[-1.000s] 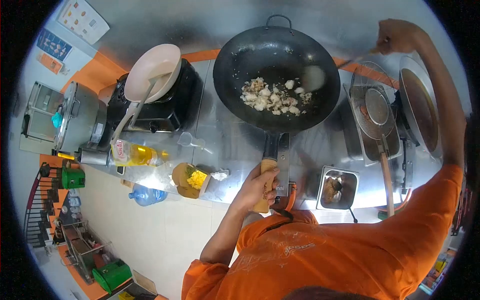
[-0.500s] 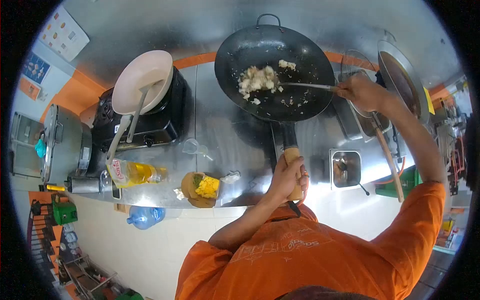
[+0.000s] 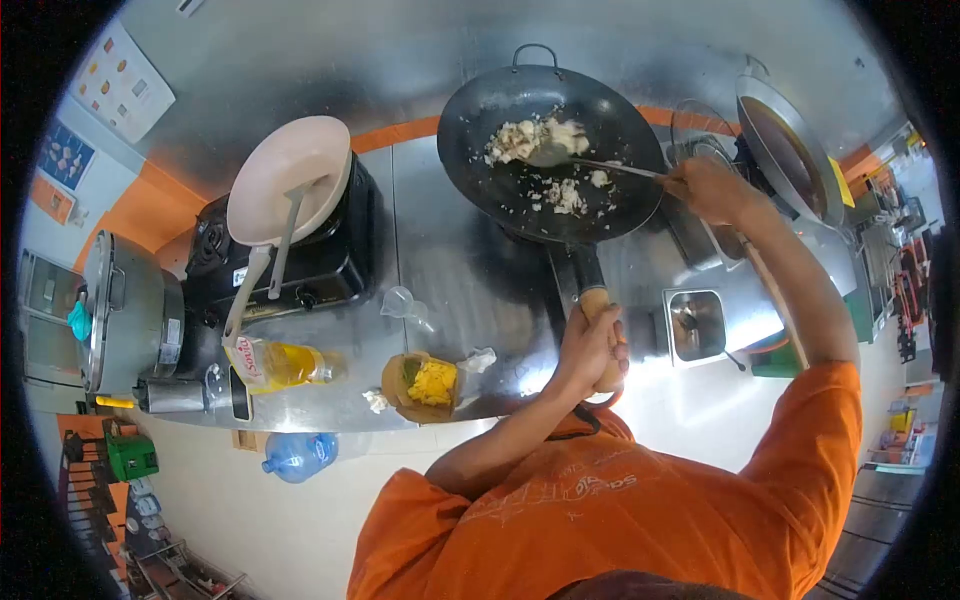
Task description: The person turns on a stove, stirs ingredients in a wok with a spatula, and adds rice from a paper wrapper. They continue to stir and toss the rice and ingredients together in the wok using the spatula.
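A black wok [image 3: 500, 105] stands over the counter, its wooden handle [image 3: 596, 301] pointing toward me. My left hand [image 3: 592, 345] is closed around that handle. In my right hand [image 3: 708, 188] is the handle end of a metal ladle [image 3: 625, 170], fingers wrapped round it at the wok's right rim. The ladle's head rests among pale, chopped food [image 3: 520, 140] in the upper part of the wok. Another clump of the food [image 3: 565, 197] lies lower in the pan, with small bits scattered around it.
On the left, a pink pan [image 3: 290, 165] with a spatula sits on a black gas stove [image 3: 350, 240]. An oil bottle [image 3: 290, 364] and a box of yellow food [image 3: 430, 388] line the front edge. A metal container [image 3: 697, 328] is at right; a large pan [image 3: 785, 140] leans behind.
The ladle's head has moved up and slightly left in the wok. The food is now spread into an upper pile and a lower clump. Both hands keep their grips.
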`<state>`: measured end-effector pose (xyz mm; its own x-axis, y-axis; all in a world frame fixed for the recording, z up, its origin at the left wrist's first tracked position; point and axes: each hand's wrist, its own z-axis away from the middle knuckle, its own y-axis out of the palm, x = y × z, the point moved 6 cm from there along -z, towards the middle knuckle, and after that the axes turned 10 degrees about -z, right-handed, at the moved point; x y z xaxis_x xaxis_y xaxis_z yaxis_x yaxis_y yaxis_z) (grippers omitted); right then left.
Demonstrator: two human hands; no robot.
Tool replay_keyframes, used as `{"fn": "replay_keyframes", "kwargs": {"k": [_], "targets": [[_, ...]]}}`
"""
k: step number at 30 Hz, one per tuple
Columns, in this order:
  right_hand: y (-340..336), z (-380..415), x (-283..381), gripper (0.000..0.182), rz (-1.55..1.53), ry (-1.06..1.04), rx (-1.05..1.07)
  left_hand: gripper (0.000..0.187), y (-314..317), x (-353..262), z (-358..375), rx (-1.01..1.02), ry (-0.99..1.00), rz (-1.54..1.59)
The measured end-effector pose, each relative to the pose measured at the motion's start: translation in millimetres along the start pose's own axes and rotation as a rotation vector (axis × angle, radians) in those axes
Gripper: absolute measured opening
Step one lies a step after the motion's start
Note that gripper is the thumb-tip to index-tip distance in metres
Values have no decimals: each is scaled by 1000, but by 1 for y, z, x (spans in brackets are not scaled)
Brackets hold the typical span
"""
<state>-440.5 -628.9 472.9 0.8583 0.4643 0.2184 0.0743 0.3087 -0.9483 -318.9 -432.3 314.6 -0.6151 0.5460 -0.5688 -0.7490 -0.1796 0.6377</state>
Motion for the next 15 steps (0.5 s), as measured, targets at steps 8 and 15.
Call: {"fn": "replay_keyframes", "kwargs": {"k": [8,15], "targets": [[-28,2,3,28,77,-116,-63,23,2,-9,-2,8,-8,17],[-113,-24,-2,25,518,179,182,24,1,-5,-5,2,-8,15]]}}
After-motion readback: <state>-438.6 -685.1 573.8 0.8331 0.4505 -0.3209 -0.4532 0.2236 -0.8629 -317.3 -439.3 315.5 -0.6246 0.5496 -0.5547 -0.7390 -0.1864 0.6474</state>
